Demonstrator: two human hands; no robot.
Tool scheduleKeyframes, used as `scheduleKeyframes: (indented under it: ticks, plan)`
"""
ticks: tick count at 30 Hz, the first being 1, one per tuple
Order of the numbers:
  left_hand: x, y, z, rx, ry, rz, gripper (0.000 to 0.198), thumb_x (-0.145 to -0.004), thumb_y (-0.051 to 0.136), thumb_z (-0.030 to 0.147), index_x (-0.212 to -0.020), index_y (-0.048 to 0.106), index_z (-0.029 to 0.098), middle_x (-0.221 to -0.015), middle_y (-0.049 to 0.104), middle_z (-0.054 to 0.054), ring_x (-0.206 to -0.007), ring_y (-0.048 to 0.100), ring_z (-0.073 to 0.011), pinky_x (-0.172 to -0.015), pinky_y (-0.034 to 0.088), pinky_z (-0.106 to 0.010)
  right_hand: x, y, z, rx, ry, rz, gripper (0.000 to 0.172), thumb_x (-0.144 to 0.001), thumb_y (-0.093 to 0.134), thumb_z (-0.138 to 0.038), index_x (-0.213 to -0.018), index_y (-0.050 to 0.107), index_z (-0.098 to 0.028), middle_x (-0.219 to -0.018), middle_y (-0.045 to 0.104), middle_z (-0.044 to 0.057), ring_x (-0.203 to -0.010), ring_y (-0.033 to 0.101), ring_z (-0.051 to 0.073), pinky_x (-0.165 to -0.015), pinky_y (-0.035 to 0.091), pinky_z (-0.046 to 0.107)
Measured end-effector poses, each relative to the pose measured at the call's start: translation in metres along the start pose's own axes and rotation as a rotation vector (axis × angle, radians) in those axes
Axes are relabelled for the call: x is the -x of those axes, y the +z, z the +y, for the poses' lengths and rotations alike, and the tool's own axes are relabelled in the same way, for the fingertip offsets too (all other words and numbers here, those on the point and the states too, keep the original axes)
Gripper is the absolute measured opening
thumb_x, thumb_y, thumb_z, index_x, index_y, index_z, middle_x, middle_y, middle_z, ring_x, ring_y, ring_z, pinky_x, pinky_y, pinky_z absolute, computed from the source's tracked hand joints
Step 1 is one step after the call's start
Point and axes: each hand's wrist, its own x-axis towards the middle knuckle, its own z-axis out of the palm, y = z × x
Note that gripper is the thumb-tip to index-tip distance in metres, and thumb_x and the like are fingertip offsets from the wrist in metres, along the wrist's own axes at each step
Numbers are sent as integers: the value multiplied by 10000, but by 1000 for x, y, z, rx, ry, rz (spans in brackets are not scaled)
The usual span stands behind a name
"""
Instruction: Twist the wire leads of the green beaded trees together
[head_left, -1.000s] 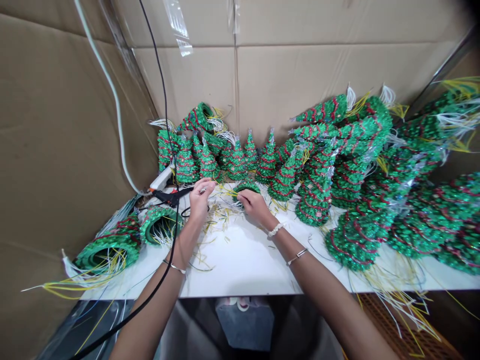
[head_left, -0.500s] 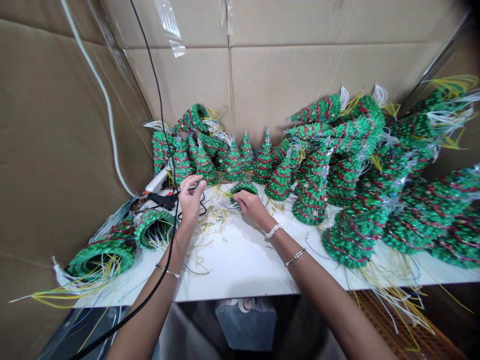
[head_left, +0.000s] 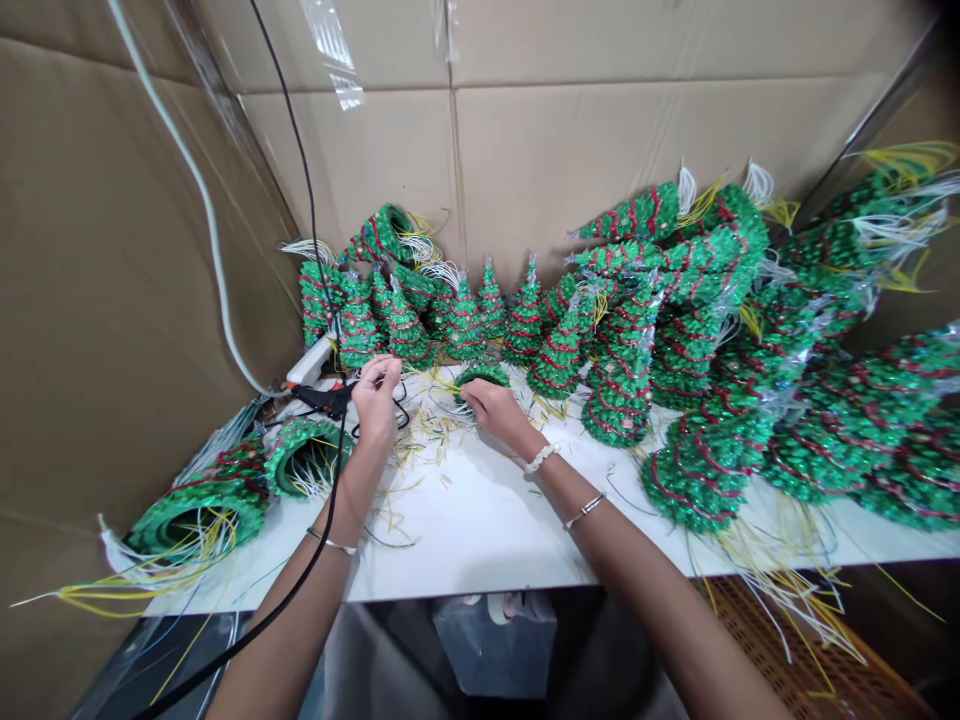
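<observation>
My left hand (head_left: 375, 398) is curled in a pinch at the back left of the white table (head_left: 487, 530), right beside a black hand tool (head_left: 322, 397) with a black cord looping under the fingers. What the pinch holds is too small to make out. My right hand (head_left: 491, 412) is closed on a small green beaded tree (head_left: 480, 374) that lies on the table just behind the fingers. Loose yellow and white wire scraps (head_left: 427, 430) lie between the two hands.
Several upright small green trees (head_left: 465, 320) line the cardboard back wall (head_left: 585, 150). A big heap of larger trees (head_left: 735, 360) fills the right side. Hollow green cones (head_left: 202, 500) with trailing wires lie at the left. A black cable (head_left: 300, 190) and a white cable (head_left: 202, 200) hang down.
My left hand has drawn left toward the black tool and curled tighter. My right hand has stayed on the small tree. The view has shifted slightly.
</observation>
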Motion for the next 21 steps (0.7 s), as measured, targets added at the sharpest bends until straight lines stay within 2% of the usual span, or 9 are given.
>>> scheduleKeyframes:
  ticks: [4, 7, 10, 13, 17, 21]
  plan:
    - [-9, -5, 5, 30, -58, 198, 364, -730, 764, 514, -847, 663, 184, -878, 641, -24, -870, 611, -169, -906, 477, -332, 3, -1, 2, 27, 18, 9, 212, -1015, 463, -165, -930, 656, -184, -894, 660, 54, -828, 588, 167, -754, 398, 248]
    - [-4, -4, 18, -102, 77, 200, 341, -738, 783, 476, -874, 635, 201, -904, 628, -19, -901, 607, -171, -884, 477, -315, 4, -2, 1, 56, 43, 15, 219, -1018, 458, -172, -929, 657, -186, -882, 651, 56, -808, 583, 170, -740, 389, 254]
    - [12, 3, 33, -361, 263, 54, 246, -798, 763, 443, -838, 676, 216, -1052, 628, -54, -1101, 570, -228, -965, 443, -363, 4, -1, -2, 79, 59, 9, 236, -1027, 442, -179, -932, 658, -192, -896, 645, 60, -803, 582, 171, -726, 381, 258]
    - [25, 10, 39, -551, 366, -148, 158, -811, 772, 403, -811, 739, 249, -1188, 621, -66, -1215, 498, -281, -1106, 320, -464, 4, 0, -6, 90, 62, 2, 237, -1028, 437, -173, -947, 659, -193, -912, 641, 63, -807, 585, 173, -715, 374, 259]
    - [30, 12, 33, -632, 374, -269, 89, -808, 778, 381, -831, 786, 295, -1282, 617, -53, -1270, 441, -314, -1129, 273, -507, 3, -1, -7, 107, 68, -8, 233, -1027, 436, -166, -958, 657, -195, -917, 638, 62, -794, 580, 170, -692, 359, 257]
    - [30, 13, 24, -601, 331, -309, 80, -817, 766, 375, -853, 804, 315, -1321, 623, -42, -1282, 426, -313, -1136, 269, -509, 3, -1, -9, 132, 70, -27, 230, -1023, 440, -158, -942, 652, -194, -896, 627, 56, -756, 561, 165, -657, 333, 259]
